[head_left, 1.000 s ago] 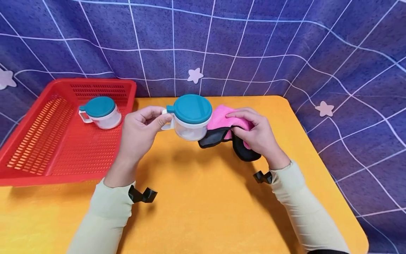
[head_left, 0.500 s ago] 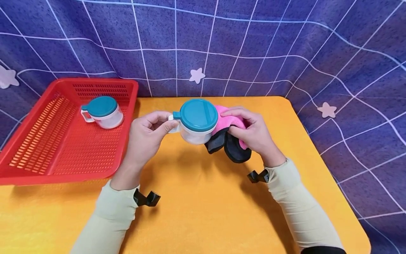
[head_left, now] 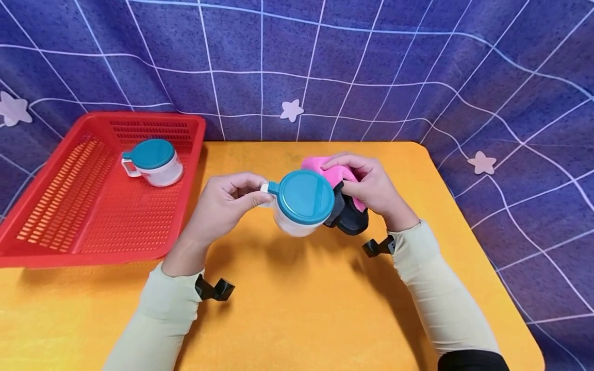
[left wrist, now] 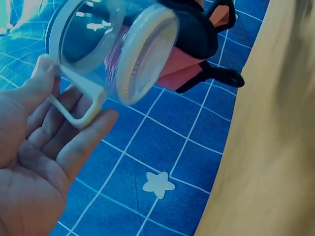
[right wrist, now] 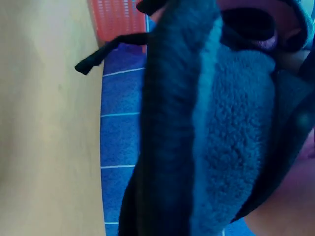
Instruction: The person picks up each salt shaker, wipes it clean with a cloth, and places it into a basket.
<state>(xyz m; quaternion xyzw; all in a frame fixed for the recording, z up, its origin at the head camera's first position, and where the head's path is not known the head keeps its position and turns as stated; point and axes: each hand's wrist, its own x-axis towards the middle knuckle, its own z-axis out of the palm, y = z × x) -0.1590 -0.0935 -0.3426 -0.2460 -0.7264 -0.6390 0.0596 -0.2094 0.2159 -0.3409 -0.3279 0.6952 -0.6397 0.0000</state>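
Above the table, my left hand (head_left: 227,206) pinches the white handle of a clear jar with a teal lid (head_left: 306,197). The jar tilts, its lid facing up toward the head camera. In the left wrist view the jar's round base (left wrist: 148,55) and its handle (left wrist: 81,93) show, thumb and fingers about the handle. My right hand (head_left: 371,185) grips a bunched pink and black cloth (head_left: 341,172) against the jar's right side. Dark fleecy fabric (right wrist: 236,123) fills much of the right wrist view and hides most of the right fingers.
A red plastic basket (head_left: 125,221) stands at the left of the yellow table (head_left: 297,319). Inside it sits a second clear jar with a teal lid (head_left: 153,154). Behind the table hangs a blue curtain (head_left: 260,62) with white lines and stars.
The jar has moved right and down and its lid has tipped further toward the head camera. The cloth has shifted slightly left with my right hand, staying at the jar's side.
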